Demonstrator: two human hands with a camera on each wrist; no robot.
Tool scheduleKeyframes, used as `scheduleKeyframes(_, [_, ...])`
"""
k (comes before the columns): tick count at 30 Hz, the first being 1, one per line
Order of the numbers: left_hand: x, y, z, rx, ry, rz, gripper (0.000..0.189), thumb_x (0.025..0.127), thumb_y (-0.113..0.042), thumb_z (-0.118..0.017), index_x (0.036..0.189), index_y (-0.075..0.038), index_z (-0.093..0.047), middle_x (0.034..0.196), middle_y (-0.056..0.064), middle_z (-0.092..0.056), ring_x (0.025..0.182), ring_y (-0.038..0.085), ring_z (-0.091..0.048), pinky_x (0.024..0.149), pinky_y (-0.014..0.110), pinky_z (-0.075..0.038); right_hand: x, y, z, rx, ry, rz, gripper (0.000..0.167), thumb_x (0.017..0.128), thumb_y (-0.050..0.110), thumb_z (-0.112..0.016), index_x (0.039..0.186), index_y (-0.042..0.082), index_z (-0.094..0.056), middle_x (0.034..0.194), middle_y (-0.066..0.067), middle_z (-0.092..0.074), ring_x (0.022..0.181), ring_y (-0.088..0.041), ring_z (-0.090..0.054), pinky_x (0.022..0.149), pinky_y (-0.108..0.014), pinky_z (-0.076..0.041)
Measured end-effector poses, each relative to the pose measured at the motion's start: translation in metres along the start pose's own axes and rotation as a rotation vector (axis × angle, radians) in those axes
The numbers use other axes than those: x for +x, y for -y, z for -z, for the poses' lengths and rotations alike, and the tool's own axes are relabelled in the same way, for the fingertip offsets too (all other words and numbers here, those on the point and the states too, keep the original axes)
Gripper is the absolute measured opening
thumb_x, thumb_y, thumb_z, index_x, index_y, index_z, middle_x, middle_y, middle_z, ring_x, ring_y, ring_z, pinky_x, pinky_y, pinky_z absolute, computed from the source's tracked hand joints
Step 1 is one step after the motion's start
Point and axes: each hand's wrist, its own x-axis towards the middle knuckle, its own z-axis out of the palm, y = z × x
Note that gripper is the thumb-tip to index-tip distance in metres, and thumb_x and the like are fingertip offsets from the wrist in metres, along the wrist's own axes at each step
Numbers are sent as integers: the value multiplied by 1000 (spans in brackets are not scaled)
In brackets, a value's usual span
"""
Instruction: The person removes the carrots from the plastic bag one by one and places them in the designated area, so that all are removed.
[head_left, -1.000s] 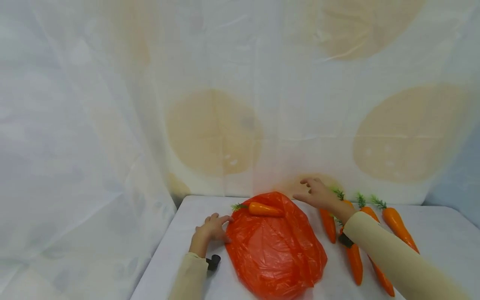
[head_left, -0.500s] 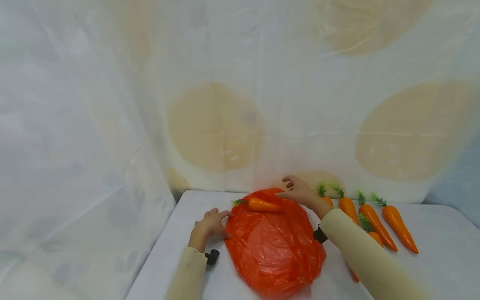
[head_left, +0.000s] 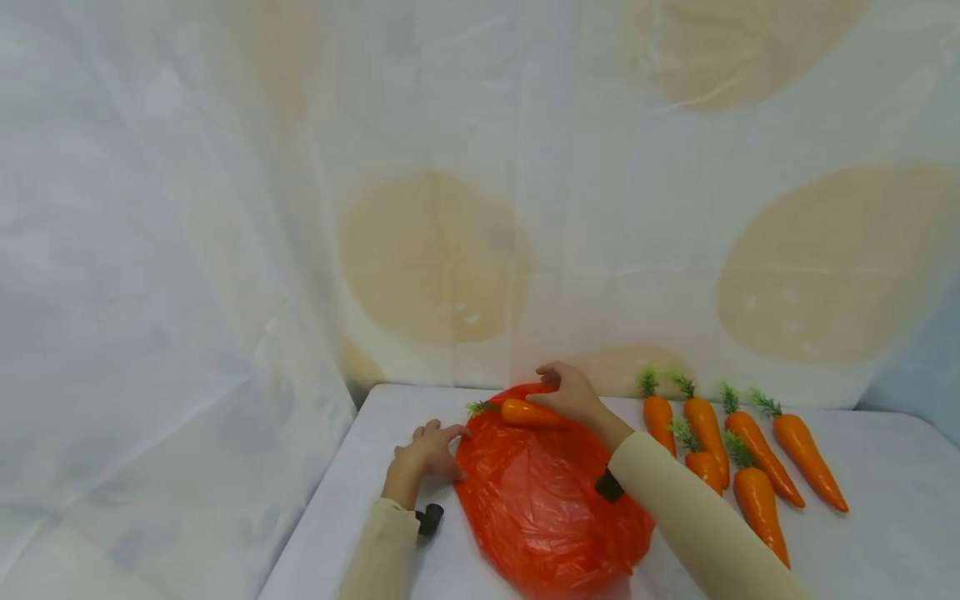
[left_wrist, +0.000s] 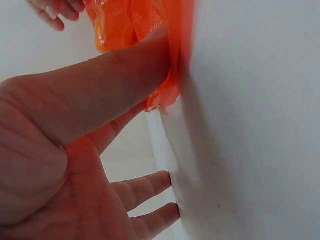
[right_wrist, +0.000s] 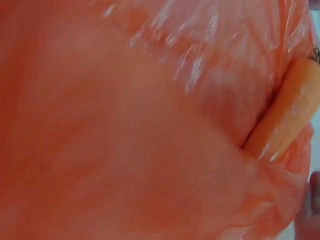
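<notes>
A red plastic bag (head_left: 540, 508) lies spread on the white table, and one carrot (head_left: 531, 414) with green leaves rests across its far end. My left hand (head_left: 427, 454) is at the bag's left edge, thumb and forefinger spread and touching the plastic. In the left wrist view the thumb (left_wrist: 100, 85) reaches straight to the bag (left_wrist: 145, 20), while two other fingers touch the table. My right hand (head_left: 573, 396) is over the bag's far right side, close to the carrot's tip, with loosely bent fingers. In the right wrist view, red plastic hides most of the scene beside the carrot (right_wrist: 285, 115).
Several carrots (head_left: 806, 458) with leafy tops lie in a group on the table's right side. The white table (head_left: 375, 417) ends at a pale hanging sheet (head_left: 600, 208) with tan round spots. Black wrist cameras (head_left: 430, 518) stick out from both wrists.
My right hand has moved left from beside the carrot group to the bag's far end near the single carrot. More of the carrots at the right show now. My left hand has stayed put.
</notes>
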Motion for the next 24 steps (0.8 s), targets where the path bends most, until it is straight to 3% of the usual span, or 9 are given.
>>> scheduleKeyframes(6, [1,0,1,-18,4,0,54,75,-26,-83,125,-36,-62,153,19,-35,138,45,-31,101,82,-21,0,4,-15,127,54,-53,58,86,22,-77,134,-3,-54,131,-24,-60,119,-37,-59,104,-50,-48])
scheduleKeyframes(10, [1,2,0,-18,8,5,55,75,-26,-83,125,-36,-62,153,19,-35,138,45,-31,101,83,-21,-6,6,-23,129,117,-110,65,84,30,-79,137,4,-54,134,-16,-60,121,-33,-56,104,-50,-47])
scheduleKeyframes(18, [1,2,-1,-3,4,-18,56,74,-27,-83,125,-36,-62,152,19,-36,137,44,-32,100,83,-22,-7,0,-42,106,135,-148,59,82,29,-81,133,7,-59,127,-8,-63,112,-25,-59,99,-46,-51])
scheduleKeyframes(24, [1,2,0,-6,0,-1,55,74,-28,-84,125,-36,-63,152,19,-36,138,45,-32,100,83,-22,-6,1,-48,89,178,-180,60,82,30,-81,134,11,-57,127,-7,-62,109,-24,-58,97,-46,-52])
